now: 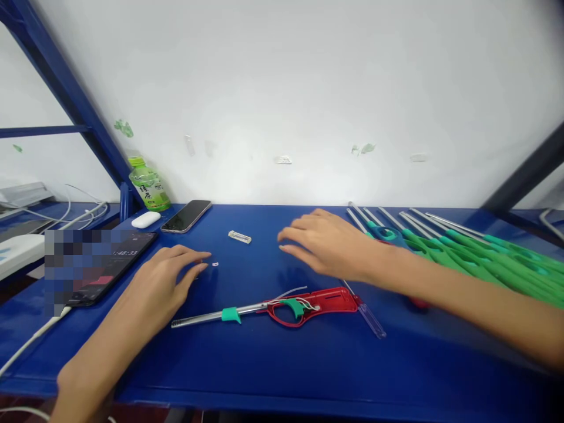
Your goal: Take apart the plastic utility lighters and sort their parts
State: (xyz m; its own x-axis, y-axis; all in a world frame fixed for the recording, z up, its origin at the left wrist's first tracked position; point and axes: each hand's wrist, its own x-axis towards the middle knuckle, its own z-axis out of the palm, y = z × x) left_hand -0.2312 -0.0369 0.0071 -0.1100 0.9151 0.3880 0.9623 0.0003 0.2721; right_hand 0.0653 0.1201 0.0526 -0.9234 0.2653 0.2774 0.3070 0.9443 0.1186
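Note:
My left hand (170, 276) hovers low over the blue tabletop, thumb and forefinger a little apart, with no object visible between them. Just beyond its fingertips lies a tiny white piece (215, 264). My right hand (319, 244) is above the table with curved, parted fingers and nothing visible in them. A small pale oblong part (240, 237) rests between the hands, farther back. Nearer me is an opened long-nosed gas lighter (330, 301), its red half-shell showing a green trigger (294, 306), thin wires and a metal tube. A clear-handled screwdriver (372, 320) lies against its right end.
Several green long-nosed lighters (467, 258) lie in a row at the right, partly behind my right forearm. At the left are a large phone (118, 264) with a cable, another phone (187, 216), a white case (145, 220) and a green bottle (150, 185). A wall stands behind.

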